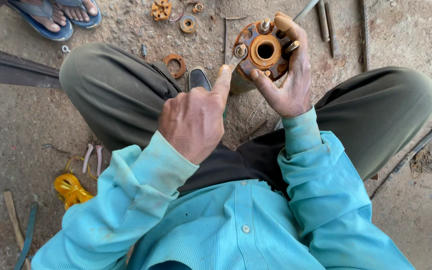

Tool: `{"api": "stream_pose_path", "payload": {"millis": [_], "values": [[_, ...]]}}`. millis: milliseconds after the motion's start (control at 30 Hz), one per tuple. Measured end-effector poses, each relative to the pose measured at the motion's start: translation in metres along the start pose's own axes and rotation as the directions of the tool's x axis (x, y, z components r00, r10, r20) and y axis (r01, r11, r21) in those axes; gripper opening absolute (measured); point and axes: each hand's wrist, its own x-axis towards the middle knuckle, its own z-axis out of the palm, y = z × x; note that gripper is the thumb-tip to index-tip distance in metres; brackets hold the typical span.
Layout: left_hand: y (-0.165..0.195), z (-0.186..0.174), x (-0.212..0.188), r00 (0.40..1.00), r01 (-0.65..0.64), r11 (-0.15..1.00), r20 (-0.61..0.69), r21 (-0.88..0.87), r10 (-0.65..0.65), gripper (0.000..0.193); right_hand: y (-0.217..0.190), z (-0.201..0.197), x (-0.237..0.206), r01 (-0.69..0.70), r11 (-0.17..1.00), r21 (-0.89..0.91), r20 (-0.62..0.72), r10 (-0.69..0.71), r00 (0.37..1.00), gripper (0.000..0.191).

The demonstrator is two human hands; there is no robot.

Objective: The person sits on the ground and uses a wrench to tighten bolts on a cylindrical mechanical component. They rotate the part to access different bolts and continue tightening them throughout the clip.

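Rusty flanged hub (263, 50) stands on the floor between our knees, studs up. Step in hand, we judge: turning a stud nut with the ring spanner (237, 54). Next calls for steadying against torque. Left hand (193, 120) fingers clamped on spanner; right hand (288, 80) fingers spread, gripping hub rim.

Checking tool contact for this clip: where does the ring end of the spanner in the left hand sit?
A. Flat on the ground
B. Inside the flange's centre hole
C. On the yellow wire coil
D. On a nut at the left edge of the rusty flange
D: the left hand holds the spanner with its ring over a nut on the rusty flange, which the right hand grips.
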Motion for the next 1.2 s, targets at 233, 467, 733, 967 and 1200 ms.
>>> {"api": "stream_pose_path", "payload": {"millis": [233, 467, 733, 967, 1200], "values": [[-0.016, 0.002, -0.003, 0.996, 0.046, 0.999, -0.074, -0.015, -0.047, 0.063, 0.0, 0.01, 0.012, -0.013, 0.996, -0.091, -0.107, 0.003, 0.994, 0.078], [-0.027, 0.005, 0.004, 0.993, -0.042, 0.998, -0.108, 0.057, 0.048, 0.044, -0.011, -0.002, 0.025, 0.013, 0.996, -0.092, -0.015, -0.015, 1.0, 0.065], [-0.12, -0.008, 0.084, 0.863, -0.495, 0.786, 0.1, 0.37, 0.496, 0.021, -0.005, -0.011, 0.02, 0.036, 0.99, -0.136, 0.041, -0.03, 0.999, 0.062], [-0.136, -0.002, 0.144, 0.744, -0.537, 0.596, 0.003, 0.598, 0.668, 0.026, -0.021, 0.0, 0.029, -0.001, 0.996, -0.089, -0.022, -0.001, 1.0, 0.068], [-0.097, -0.029, 0.073, 0.975, -0.217, 0.967, -0.082, -0.132, 0.208, 0.025, -0.019, -0.008, 0.026, -0.046, 0.993, -0.108, 0.036, 0.05, 0.998, 0.09]]}}
